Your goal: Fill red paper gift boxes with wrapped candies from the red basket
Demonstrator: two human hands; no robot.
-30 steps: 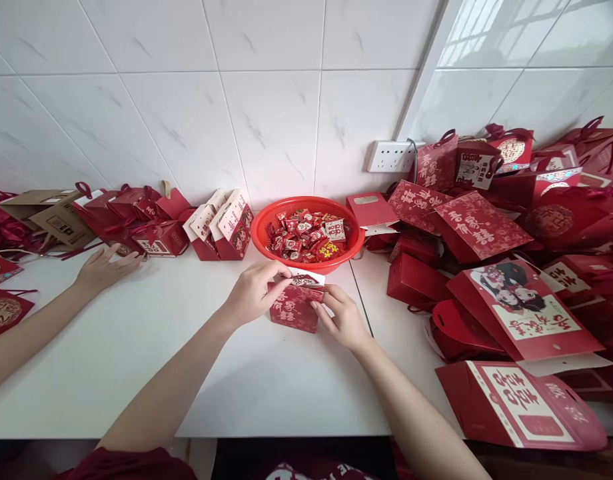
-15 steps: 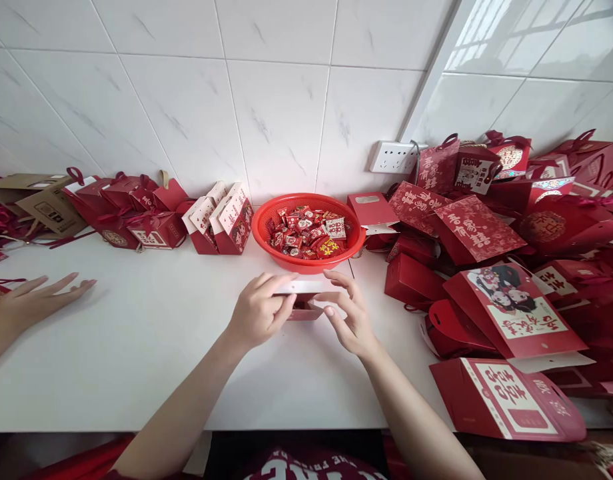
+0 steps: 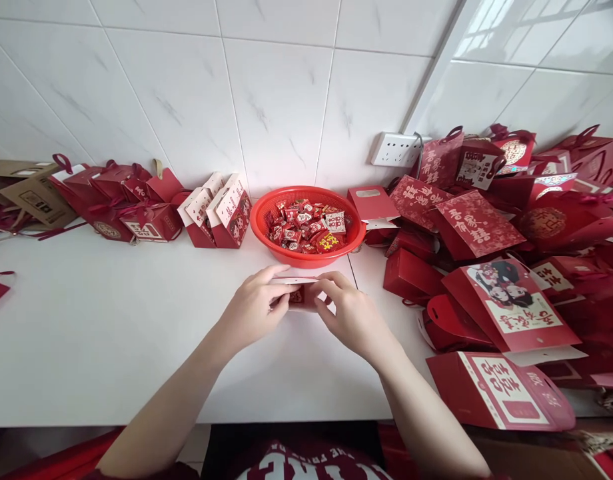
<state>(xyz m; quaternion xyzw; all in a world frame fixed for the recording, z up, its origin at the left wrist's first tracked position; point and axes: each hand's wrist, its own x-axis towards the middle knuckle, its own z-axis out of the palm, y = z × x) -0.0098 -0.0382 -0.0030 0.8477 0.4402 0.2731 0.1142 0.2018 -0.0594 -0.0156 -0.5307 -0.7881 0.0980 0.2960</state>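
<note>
Between my hands, in front of the basket, is a small red gift box (image 3: 305,303) with its top partly open and a white-backed flap standing up. My left hand (image 3: 259,303) is closed on the box's left side, thumb bent near the opening. At the right side, my right hand (image 3: 347,308) grips the box and flap with bent fingers. Something dark red and patterned shows inside the opening; my fingers hide much of the box. Just beyond it stands a red plastic basket (image 3: 266,250) holding many small wrapped candies (image 3: 306,230).
White-topped gift boxes (image 3: 221,212) stand left of the basket, with a row of red ribboned boxes (image 3: 151,221) and a brown carton (image 3: 41,197) further left. A large heap of red boxes (image 3: 516,307) covers the right side. A power strip (image 3: 395,149) is on the tiled wall.
My right hand has closed in on the box and its fingers now press the flap. The other person's hand at the left has gone out of view. The view has shifted slightly.
</note>
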